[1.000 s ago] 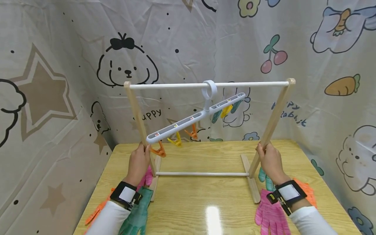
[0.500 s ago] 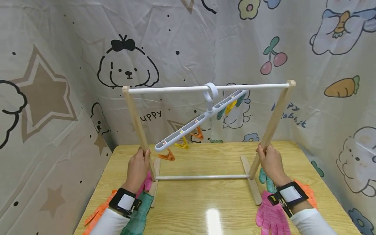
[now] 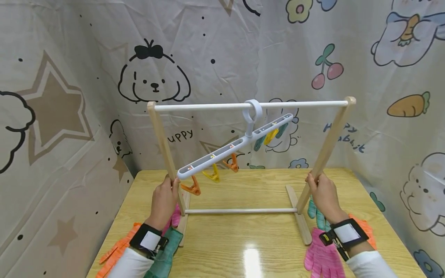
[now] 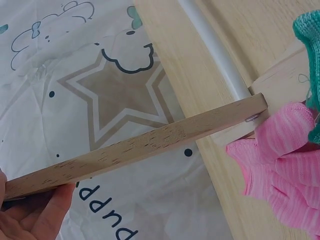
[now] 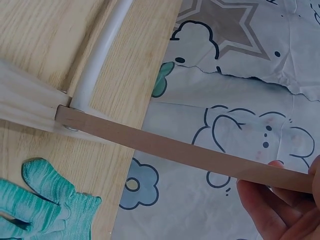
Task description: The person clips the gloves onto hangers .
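Observation:
A wooden drying rack [image 3: 326,141] with white crossbars stands upright on the table. My left hand [image 3: 164,200] grips its left post, and my right hand [image 3: 323,193] grips the right post at about the same height. In the left wrist view the thumb and fingers [image 4: 52,210] close round the wooden post [image 4: 135,145]; the right wrist view has the fingers [image 5: 265,205] on the other post [image 5: 185,152]. From the top bar hangs a pale grey clip hanger [image 3: 215,156] by its ring, slanted, its left end nearer me. Orange, yellow and green clips [image 3: 231,163] dangle from it.
Left of the rack lie orange [image 3: 118,247], green [image 3: 163,255] and pink gloves [image 4: 285,165], partly under my left arm. On the right are pink [image 3: 323,255], green [image 5: 55,200] and orange gloves [image 3: 365,231]. A printed curtain [image 3: 215,46] backs the wooden table [image 3: 236,239].
The hanger swings on the bar, its near end shifting right and then back left. The rack sits slightly lower in view and then a little to the right. Both hands keep their grip.

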Demonstrator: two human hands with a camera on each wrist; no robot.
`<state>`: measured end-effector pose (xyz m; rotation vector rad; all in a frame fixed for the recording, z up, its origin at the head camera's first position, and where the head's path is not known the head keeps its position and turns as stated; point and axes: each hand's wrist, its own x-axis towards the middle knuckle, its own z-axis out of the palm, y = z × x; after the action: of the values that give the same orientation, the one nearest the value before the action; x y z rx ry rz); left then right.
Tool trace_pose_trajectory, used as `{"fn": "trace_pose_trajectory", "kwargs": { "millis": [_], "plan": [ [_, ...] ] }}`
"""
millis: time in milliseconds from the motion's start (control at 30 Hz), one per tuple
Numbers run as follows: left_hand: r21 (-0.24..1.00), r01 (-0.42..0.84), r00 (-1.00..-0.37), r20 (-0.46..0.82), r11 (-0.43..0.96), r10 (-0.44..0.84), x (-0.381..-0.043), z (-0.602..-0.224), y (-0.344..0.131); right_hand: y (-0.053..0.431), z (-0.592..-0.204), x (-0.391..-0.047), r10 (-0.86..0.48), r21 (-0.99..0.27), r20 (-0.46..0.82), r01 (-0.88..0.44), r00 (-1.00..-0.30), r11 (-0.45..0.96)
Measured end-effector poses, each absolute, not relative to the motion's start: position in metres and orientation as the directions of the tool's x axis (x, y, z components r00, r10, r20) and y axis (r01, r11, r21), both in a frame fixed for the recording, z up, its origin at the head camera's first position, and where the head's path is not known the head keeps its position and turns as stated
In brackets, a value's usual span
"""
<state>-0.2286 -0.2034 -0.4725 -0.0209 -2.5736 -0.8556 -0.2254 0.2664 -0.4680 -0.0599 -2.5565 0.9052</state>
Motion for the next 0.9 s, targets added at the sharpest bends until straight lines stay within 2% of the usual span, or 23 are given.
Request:
{"fn": "trace_pose_trajectory", "kwargs": {
  "millis": [900],
  "plan": [
    [0.564,0.146,-0.909,0.401,0.813,-0.115,-0.2214,-0.4722,-0.2019,0.2683,-0.4686,-0.2228,0.173,-0.612,0.387,-0.112,-0.906,0.783]
  ]
}}
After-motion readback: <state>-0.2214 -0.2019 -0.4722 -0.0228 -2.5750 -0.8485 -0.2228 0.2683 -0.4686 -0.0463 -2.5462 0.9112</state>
